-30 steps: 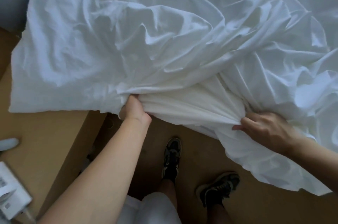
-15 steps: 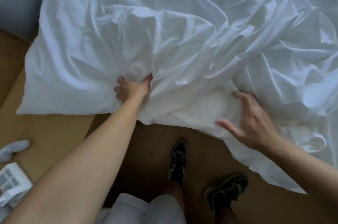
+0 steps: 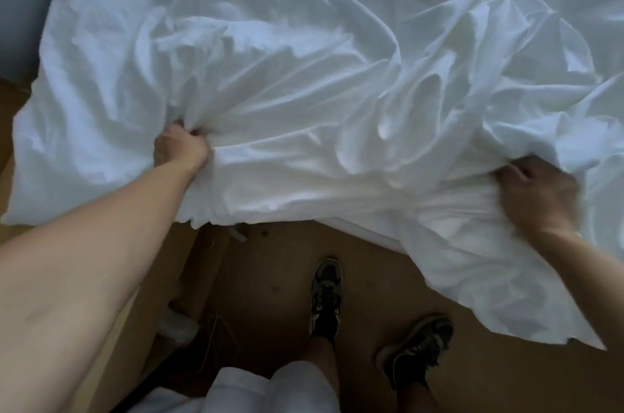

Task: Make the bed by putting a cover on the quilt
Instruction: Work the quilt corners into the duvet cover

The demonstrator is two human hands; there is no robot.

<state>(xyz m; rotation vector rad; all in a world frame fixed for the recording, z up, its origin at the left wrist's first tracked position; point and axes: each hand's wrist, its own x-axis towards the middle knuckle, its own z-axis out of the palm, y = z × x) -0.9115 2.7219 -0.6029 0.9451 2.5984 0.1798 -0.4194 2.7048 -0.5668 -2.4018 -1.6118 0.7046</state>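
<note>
A crumpled white quilt cover [image 3: 304,51] lies spread over the bed and fills the upper part of the head view. Its near edge hangs over the bedside toward my feet, with a thicker cream-white layer, the quilt [image 3: 304,189], showing along that edge. My left hand [image 3: 179,147] grips a bunch of the white fabric at the left of the near edge. At the right, my right hand [image 3: 537,191] clutches a fold of the same fabric. The cloth between my two hands is gathered in folds.
A wooden floor [image 3: 270,294] runs below the bed edge, where my two dark sneakers [image 3: 326,294] stand. A light wooden surface [image 3: 6,173] shows at the far left. A grey wall [image 3: 23,7] sits at the top left.
Both hands have spread apart and closed on the fabric: the left one moved left, and the right one, open half a second ago, moved right and now grips. The view shifted closer.
</note>
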